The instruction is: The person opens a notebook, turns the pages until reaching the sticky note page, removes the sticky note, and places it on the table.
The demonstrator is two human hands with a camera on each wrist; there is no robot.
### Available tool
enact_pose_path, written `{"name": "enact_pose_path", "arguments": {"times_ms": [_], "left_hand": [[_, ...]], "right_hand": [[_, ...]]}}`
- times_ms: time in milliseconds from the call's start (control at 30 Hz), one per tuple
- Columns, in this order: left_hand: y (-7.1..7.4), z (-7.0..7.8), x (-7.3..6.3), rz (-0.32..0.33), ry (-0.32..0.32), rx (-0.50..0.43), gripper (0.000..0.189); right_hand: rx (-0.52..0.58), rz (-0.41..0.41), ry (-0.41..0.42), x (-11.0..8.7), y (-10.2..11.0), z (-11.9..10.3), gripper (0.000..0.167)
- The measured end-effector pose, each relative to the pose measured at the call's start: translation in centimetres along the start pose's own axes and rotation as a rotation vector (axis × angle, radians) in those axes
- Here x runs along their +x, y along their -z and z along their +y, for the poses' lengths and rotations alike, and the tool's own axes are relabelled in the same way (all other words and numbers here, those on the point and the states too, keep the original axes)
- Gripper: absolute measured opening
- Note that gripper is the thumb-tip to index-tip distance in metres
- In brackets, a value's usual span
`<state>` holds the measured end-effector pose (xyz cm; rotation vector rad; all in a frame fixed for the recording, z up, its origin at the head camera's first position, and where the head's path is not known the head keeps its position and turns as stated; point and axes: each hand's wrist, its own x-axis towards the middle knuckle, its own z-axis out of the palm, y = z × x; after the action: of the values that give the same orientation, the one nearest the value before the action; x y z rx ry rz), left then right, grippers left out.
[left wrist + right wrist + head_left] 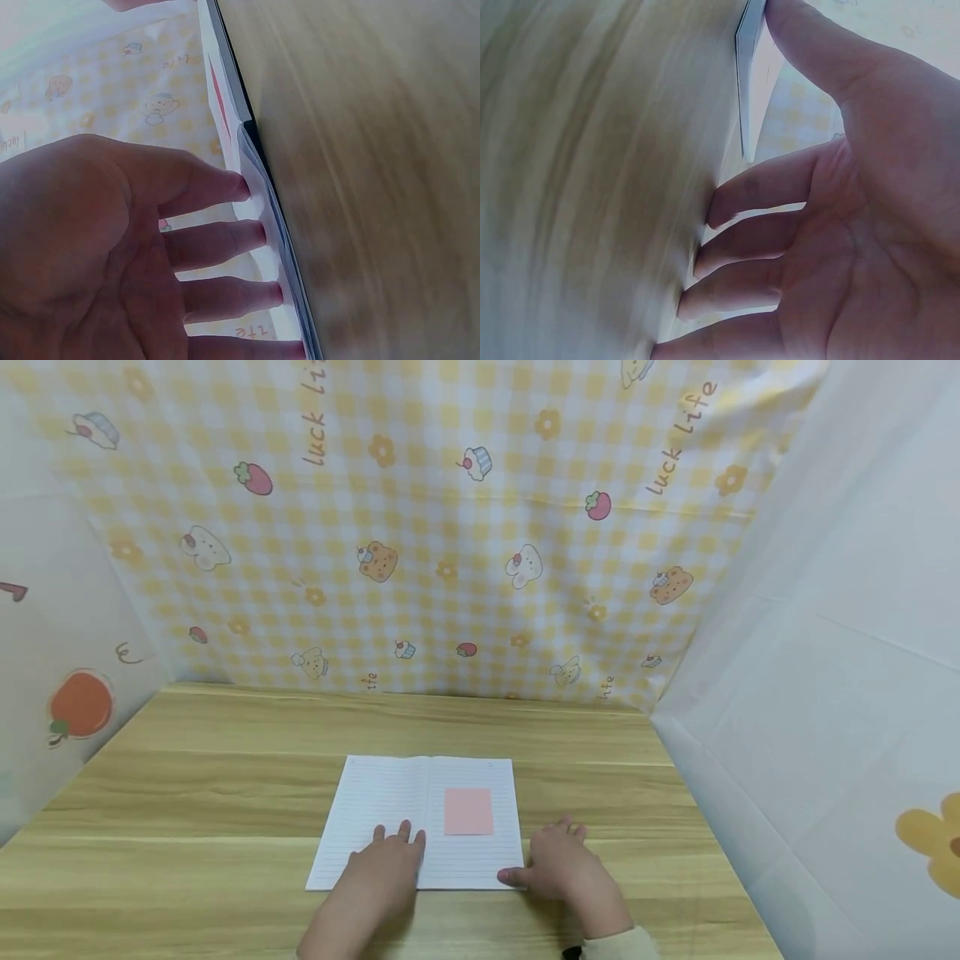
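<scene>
An open notebook (375, 793) with lined white pages lies flat on the wooden table. On its right page sits a square pink sticky note (468, 812). My left hand (386, 864) rests its fingertips on the left page near the fold; the left wrist view shows those fingers (225, 244) extended and touching the paper. My right hand (562, 860) is at the notebook's lower right corner. Its thumb touches the page edge, while the other fingers (757, 240) rest on the wood to the right, as the right wrist view shows.
The wooden table (225, 793) reaches back to a yellow checked curtain (450, 527) with cartoon prints. White sheets border both sides, the right sheet (847, 693) close to the table's edge. A small dark item (572, 952) shows by the right sleeve.
</scene>
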<state>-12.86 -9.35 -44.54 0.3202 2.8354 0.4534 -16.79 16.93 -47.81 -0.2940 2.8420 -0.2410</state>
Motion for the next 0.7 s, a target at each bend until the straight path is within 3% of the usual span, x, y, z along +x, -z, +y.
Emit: {"name": "enact_pose_path", "arguments": {"times_ms": [233, 467, 600, 700], "left_hand": [[0.2, 0.0, 0.1, -0.002, 0.002, -0.009, 0.045], [0.2, -0.1, 0.2, -0.001, 0.001, -0.011, 0.049], [0.2, 0.0, 0.2, -0.003, 0.001, -0.007, 0.050], [0.4, -0.1, 0.2, -0.003, 0.001, -0.006, 0.050]], "right_hand": [[0.024, -0.007, -0.027, -1.0, 1.7, -1.3, 0.072], [0.002, -0.011, -0.008, 0.0, 0.0, -0.1, 0.077], [0.015, 0.016, -0.001, -1.1, 1.3, -1.1, 0.073], [0.004, -0.013, 0.001, -1.5, 2.1, -1.5, 0.072]]}}
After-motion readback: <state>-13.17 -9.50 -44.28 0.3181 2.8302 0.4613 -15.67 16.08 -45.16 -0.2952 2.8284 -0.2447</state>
